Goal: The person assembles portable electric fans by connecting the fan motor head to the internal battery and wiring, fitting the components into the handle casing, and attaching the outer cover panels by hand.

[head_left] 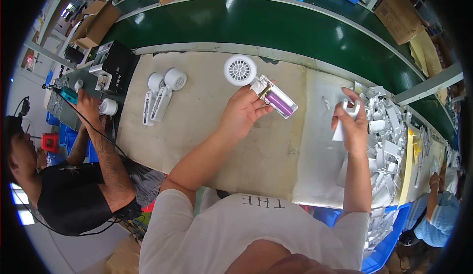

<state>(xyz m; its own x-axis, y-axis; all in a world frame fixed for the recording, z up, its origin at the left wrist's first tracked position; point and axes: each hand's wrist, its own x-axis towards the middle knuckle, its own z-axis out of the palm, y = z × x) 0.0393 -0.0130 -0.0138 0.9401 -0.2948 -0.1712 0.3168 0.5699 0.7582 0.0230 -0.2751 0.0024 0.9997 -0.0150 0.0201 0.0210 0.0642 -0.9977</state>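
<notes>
My left hand (245,108) grips a white handheld fan (241,70) by its neck, over the middle of the table. Its round slotted head points away from me, and its handle lies open, showing a purple cylindrical battery (279,102) inside. On the right, my right hand (354,126) is closed around a white plastic cover (351,109) with a forked end. That hand is beside a large pile of white plastic parts (387,141). Two more white handheld fans (165,92) lie side by side on the left part of the table.
A person in black (74,190) works at the left with a teal power screwdriver (68,95) near a black machine (114,67). A blue bin (401,225) with white parts stands at the right front. Another person in blue (436,220) is at the far right. A green ledge (276,23) runs behind the table.
</notes>
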